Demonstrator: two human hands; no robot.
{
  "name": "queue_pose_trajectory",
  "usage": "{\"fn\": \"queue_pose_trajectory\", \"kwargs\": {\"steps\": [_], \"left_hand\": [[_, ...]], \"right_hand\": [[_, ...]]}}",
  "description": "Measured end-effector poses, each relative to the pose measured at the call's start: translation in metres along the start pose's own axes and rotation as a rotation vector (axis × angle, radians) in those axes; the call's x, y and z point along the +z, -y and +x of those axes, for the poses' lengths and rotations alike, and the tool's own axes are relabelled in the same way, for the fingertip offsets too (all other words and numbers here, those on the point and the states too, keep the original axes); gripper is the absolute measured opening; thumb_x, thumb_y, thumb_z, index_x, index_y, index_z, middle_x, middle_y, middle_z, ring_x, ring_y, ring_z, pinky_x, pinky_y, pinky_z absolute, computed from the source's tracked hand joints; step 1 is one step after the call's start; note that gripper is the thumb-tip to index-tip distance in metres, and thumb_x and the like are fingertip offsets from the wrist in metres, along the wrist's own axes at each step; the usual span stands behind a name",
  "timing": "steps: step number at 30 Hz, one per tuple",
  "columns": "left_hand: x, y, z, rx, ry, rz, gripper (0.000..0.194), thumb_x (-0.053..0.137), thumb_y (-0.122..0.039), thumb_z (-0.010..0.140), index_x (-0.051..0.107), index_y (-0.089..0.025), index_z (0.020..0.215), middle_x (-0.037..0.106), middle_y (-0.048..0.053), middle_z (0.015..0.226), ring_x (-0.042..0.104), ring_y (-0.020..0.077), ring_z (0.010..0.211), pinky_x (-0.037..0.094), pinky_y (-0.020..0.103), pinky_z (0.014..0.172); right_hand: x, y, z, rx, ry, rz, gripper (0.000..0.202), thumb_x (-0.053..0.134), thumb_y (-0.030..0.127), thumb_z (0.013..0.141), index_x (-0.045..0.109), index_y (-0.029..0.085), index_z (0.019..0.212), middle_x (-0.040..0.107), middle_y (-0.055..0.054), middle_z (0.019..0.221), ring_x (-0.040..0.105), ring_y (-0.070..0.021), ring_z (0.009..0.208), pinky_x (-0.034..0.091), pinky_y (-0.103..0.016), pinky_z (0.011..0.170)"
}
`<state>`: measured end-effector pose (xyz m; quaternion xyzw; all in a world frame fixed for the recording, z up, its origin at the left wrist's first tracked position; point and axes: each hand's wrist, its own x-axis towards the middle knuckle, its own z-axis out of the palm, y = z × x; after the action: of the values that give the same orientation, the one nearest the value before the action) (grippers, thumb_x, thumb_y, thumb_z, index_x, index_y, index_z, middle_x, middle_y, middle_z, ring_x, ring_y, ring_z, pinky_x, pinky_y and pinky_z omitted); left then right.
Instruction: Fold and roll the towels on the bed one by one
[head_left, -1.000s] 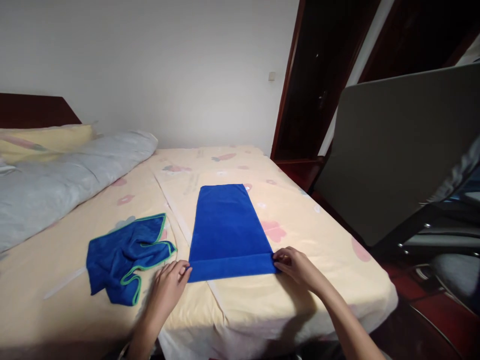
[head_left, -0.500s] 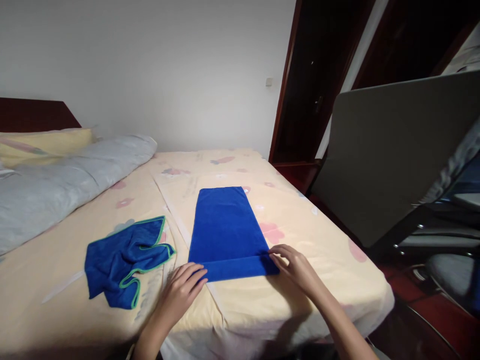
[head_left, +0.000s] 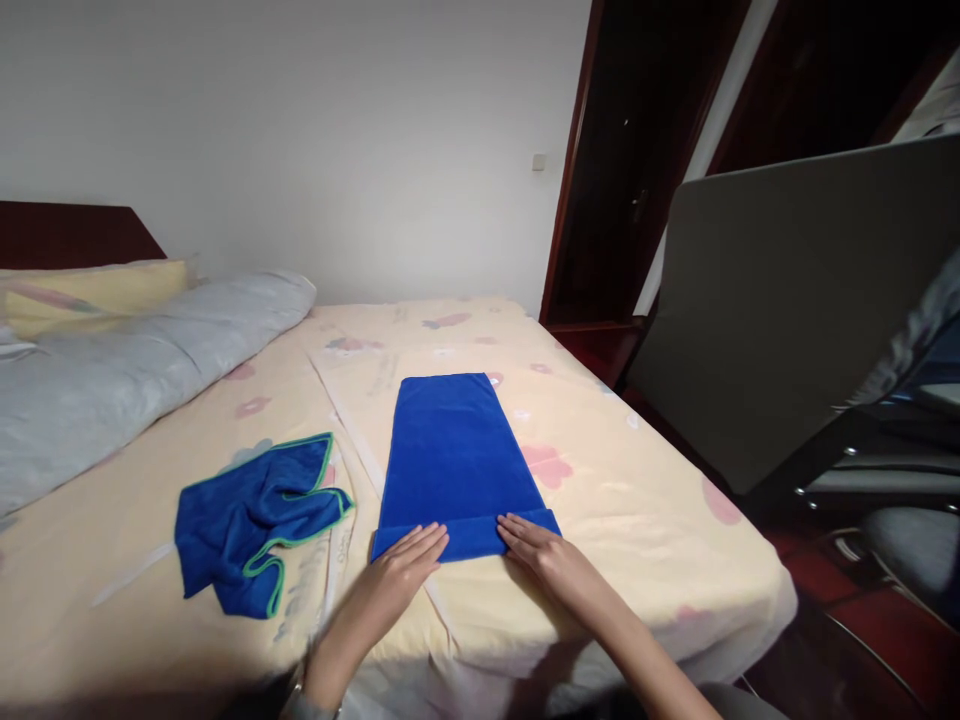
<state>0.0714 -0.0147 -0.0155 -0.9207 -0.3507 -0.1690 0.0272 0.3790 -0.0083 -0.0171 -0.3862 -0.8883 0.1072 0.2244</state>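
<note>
A long blue cloth [head_left: 454, 450] lies flat on the bed, its near edge turned over into a narrow band. My left hand [head_left: 409, 560] rests on the left part of that band, fingers laid flat. On the band's right part lies my right hand [head_left: 534, 548], its fingers also stretched out flat. Neither hand grips anything. A second blue cloth with a green edge [head_left: 259, 520] sits crumpled to the left, touched by neither hand.
The bed [head_left: 637, 520] has a patterned yellow sheet. A grey rolled quilt [head_left: 165, 350] and a yellow pillow [head_left: 112, 295] are at the left. A large dark panel [head_left: 780, 300] stands beyond the bed's right edge, near a dark door [head_left: 622, 170].
Both hands have moved inward from the corners of the folded band and now lie flat on it.
</note>
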Motion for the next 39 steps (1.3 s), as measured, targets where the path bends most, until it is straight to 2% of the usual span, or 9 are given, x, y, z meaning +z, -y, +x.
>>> {"fn": "queue_pose_trajectory", "kwargs": {"steps": [3,6,13,19,24,27,32,36,39], "left_hand": [[-0.008,0.009,-0.015,-0.046,0.019,-0.005,0.053,0.046,-0.014,0.101,0.039,-0.031,0.151,0.054,0.001,0.150,0.051,0.0178,0.137,0.048,0.038,0.114],[-0.010,0.016,-0.024,-0.070,-0.005,-0.017,0.047,0.048,-0.017,0.101,0.048,-0.031,0.146,0.058,0.000,0.146,0.055,0.0177,0.134,0.050,0.037,0.112],[-0.016,0.024,-0.030,-0.118,-0.034,-0.017,0.031,0.055,-0.025,0.098,0.068,-0.026,0.127,0.070,0.002,0.131,0.066,0.0195,0.122,0.055,0.036,0.107],[-0.027,0.029,-0.035,-0.236,-0.095,-0.027,0.027,0.059,-0.017,0.089,0.075,-0.026,0.109,0.076,0.004,0.117,0.070,0.0216,0.110,0.057,0.036,0.100],[-0.035,0.038,-0.025,-0.383,-0.091,-0.164,0.023,0.057,-0.018,0.085,0.073,-0.025,0.098,0.077,0.004,0.104,0.070,0.0222,0.101,0.054,0.035,0.095],[-0.033,0.052,-0.014,-0.530,-0.142,-0.290,0.022,0.054,-0.029,0.089,0.070,-0.024,0.103,0.077,0.006,0.103,0.070,0.0226,0.096,0.054,0.034,0.089],[-0.019,0.075,-0.003,-0.763,-0.314,-0.581,0.048,0.053,-0.052,0.089,0.055,-0.019,0.124,0.076,0.005,0.087,0.073,0.0211,0.085,0.055,0.030,0.078],[-0.012,0.077,-0.002,-0.854,-0.274,-0.549,0.055,0.057,-0.055,0.082,0.057,-0.017,0.121,0.077,0.006,0.083,0.075,0.0232,0.084,0.054,0.029,0.075],[-0.012,0.075,-0.001,-0.938,-0.231,-0.472,0.046,0.058,-0.054,0.079,0.067,-0.017,0.105,0.079,0.010,0.083,0.075,0.0283,0.085,0.051,0.031,0.073]], "right_hand": [[-0.009,-0.016,-0.017,0.114,0.012,0.127,0.040,0.047,0.013,0.100,0.061,0.023,0.137,0.053,-0.006,0.147,0.050,-0.0231,0.135,0.042,-0.039,0.116],[-0.018,-0.022,-0.026,0.188,0.027,0.162,0.035,0.047,0.015,0.100,0.070,0.023,0.126,0.058,-0.006,0.142,0.057,-0.0251,0.130,0.043,-0.041,0.115],[-0.036,-0.010,-0.018,0.165,0.014,0.007,0.030,0.055,0.013,0.095,0.075,0.020,0.116,0.068,-0.009,0.129,0.065,-0.0286,0.118,0.056,-0.042,0.103],[-0.043,-0.011,-0.016,0.184,0.001,-0.084,0.044,0.057,0.003,0.081,0.073,0.023,0.118,0.071,-0.006,0.121,0.066,-0.0273,0.107,0.057,-0.039,0.093],[-0.055,-0.016,-0.004,0.255,-0.004,0.082,0.027,0.057,0.015,0.085,0.076,0.022,0.103,0.074,-0.006,0.106,0.067,-0.0255,0.100,0.053,-0.036,0.090],[-0.058,-0.028,0.010,0.363,-0.034,0.251,0.023,0.055,0.027,0.090,0.074,0.022,0.102,0.075,-0.006,0.100,0.069,-0.0238,0.090,0.053,-0.033,0.080],[-0.048,-0.054,0.027,0.612,-0.230,0.505,0.040,0.055,0.045,0.093,0.065,0.018,0.121,0.076,-0.009,0.106,0.071,-0.0246,0.096,0.054,-0.032,0.083],[-0.041,-0.060,0.029,0.744,-0.215,0.519,0.045,0.065,0.037,0.087,0.063,0.015,0.127,0.076,-0.011,0.108,0.072,-0.0250,0.099,0.054,-0.031,0.085],[-0.040,-0.058,0.030,0.773,-0.237,0.473,0.033,0.065,0.030,0.083,0.071,0.015,0.113,0.077,-0.011,0.105,0.072,-0.0246,0.099,0.053,-0.028,0.084]]}}
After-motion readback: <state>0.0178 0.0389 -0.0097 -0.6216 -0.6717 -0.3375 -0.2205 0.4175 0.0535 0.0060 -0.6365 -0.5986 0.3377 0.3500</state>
